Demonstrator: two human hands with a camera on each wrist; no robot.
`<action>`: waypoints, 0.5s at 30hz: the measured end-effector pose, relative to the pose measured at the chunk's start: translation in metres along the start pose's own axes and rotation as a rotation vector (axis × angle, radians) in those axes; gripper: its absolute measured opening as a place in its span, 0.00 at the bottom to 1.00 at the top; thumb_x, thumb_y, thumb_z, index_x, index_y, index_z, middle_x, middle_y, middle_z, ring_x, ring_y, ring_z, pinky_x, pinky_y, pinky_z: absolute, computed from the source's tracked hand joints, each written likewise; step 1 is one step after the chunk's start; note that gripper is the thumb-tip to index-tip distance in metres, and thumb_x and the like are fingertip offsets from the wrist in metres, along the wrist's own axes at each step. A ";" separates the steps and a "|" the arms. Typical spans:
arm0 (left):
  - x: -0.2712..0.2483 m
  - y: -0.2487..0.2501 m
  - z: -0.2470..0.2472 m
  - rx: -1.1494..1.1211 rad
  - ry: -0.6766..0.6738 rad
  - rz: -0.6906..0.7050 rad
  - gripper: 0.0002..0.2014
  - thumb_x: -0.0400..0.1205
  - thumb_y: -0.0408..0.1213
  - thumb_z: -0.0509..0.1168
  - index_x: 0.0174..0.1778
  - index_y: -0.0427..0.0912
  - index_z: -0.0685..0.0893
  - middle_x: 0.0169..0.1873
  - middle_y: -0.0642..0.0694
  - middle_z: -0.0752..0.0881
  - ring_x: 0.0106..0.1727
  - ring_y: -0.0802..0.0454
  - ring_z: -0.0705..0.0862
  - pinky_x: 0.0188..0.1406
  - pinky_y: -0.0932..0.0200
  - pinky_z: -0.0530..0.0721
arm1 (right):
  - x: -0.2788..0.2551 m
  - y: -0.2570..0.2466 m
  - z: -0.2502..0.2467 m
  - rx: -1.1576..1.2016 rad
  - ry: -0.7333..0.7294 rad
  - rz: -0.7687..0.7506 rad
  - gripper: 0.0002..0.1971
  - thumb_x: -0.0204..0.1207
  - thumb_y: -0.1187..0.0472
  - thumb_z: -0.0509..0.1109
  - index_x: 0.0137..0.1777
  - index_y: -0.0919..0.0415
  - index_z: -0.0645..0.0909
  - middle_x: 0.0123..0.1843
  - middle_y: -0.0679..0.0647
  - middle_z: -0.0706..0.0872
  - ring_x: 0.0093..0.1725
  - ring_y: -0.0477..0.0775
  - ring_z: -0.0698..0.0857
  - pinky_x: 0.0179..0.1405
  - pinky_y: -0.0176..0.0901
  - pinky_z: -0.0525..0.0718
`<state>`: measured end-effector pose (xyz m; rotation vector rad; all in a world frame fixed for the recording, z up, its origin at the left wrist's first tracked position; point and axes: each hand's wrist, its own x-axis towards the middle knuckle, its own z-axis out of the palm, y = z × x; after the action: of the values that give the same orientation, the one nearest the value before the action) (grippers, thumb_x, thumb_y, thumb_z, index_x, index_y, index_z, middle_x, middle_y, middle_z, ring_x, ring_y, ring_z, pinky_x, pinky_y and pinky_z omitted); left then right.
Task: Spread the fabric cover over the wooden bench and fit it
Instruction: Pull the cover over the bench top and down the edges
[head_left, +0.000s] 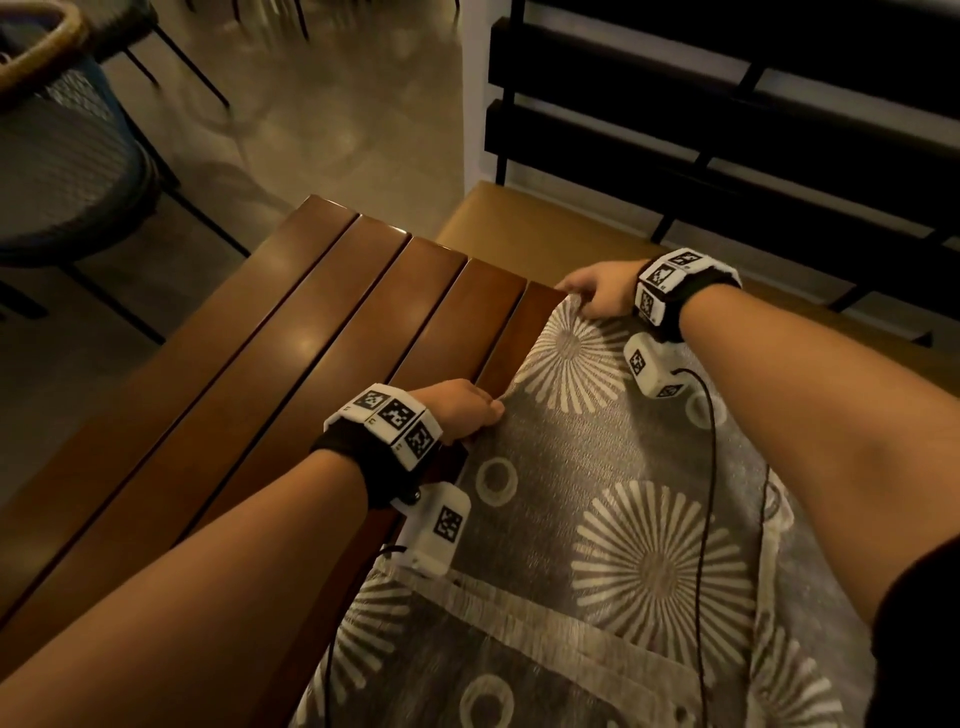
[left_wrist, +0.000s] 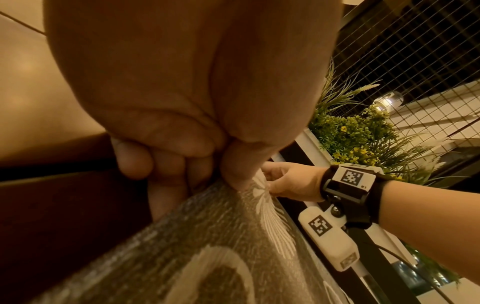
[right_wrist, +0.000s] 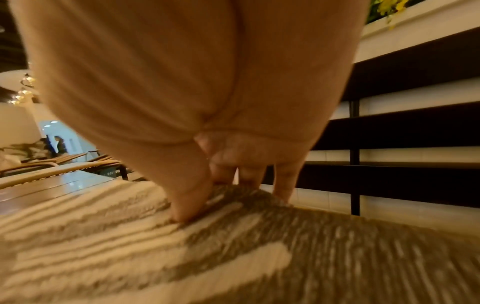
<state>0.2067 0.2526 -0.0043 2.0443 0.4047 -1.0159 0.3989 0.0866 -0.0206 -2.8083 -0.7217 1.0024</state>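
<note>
Bare forearms. Left hand (head_left: 462, 408) and right hand (head_left: 597, 293) each wear a black wrist strap (head_left: 363, 462) topped by white blocks printed with black square marker codes (head_left: 395, 413). A white camera pod (head_left: 434, 530), also coded, hangs under each wrist, thin black cable (head_left: 709, 467) trailing. Dark sleeve edge (head_left: 919, 634) at lower right.

The cover (head_left: 597, 493) lies over the right part of the bench (head_left: 270, 374), whose left slats are bare. The left hand (head_left: 462, 410) grips its left edge, the right hand (head_left: 597, 293) its far corner. A chair (head_left: 67, 171) stands far left, a railing (head_left: 727, 104) behind.
</note>
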 end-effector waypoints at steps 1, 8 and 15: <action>0.000 0.000 0.000 0.004 -0.008 -0.004 0.17 0.88 0.43 0.55 0.63 0.38 0.83 0.43 0.46 0.83 0.40 0.53 0.80 0.35 0.61 0.76 | 0.001 0.001 -0.002 -0.061 0.012 -0.003 0.22 0.78 0.64 0.68 0.72 0.54 0.75 0.66 0.55 0.84 0.54 0.54 0.84 0.52 0.44 0.80; 0.002 -0.001 -0.001 0.157 -0.026 0.015 0.18 0.88 0.47 0.55 0.64 0.40 0.82 0.50 0.43 0.84 0.44 0.53 0.80 0.48 0.59 0.76 | 0.002 0.001 -0.033 -0.829 0.268 -0.109 0.18 0.71 0.39 0.71 0.58 0.46 0.84 0.54 0.49 0.82 0.61 0.56 0.73 0.63 0.56 0.67; 0.002 -0.003 -0.002 0.150 -0.011 0.025 0.19 0.87 0.47 0.55 0.64 0.39 0.82 0.57 0.42 0.85 0.55 0.47 0.82 0.57 0.54 0.79 | -0.002 -0.006 -0.020 -0.426 0.569 0.171 0.32 0.71 0.64 0.72 0.75 0.57 0.67 0.79 0.63 0.63 0.73 0.69 0.69 0.71 0.65 0.67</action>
<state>0.2072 0.2561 -0.0062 2.1700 0.3042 -1.0692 0.4070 0.0930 -0.0024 -3.3082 -0.6827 0.0161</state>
